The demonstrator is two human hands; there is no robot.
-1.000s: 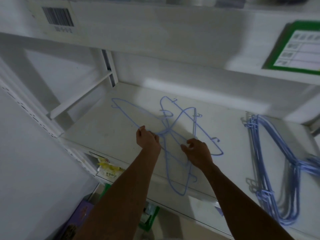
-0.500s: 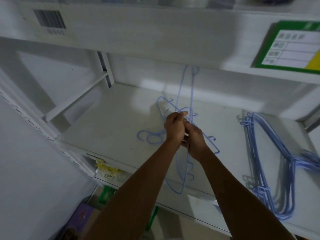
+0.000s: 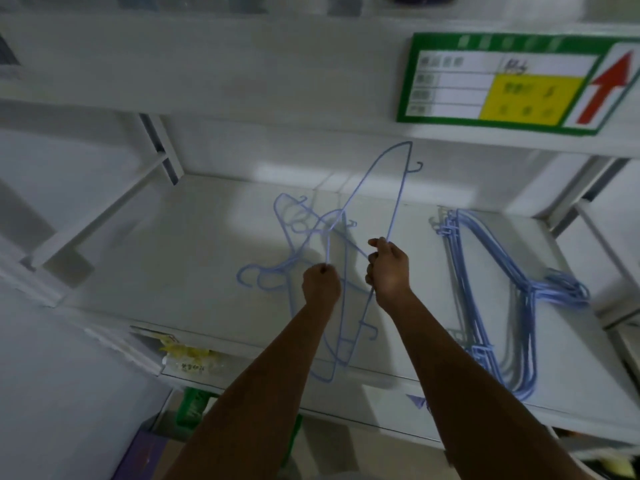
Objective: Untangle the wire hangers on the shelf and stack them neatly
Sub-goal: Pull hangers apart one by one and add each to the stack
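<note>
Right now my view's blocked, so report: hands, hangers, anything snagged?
Left hand pinches a wire in the tangle. Right hand grips the raised hanger. Raised hanger not clear of tangle. Stack apart, at right.

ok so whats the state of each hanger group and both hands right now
raised hanger, tilted up off the shelf, gripped by right hand
tangled hangers, interlocked, lying on the shelf
hanger stack, nested flat at the shelf's right
left hand, gripping a wire from the tangle
right hand, gripping the raised hanger
</note>
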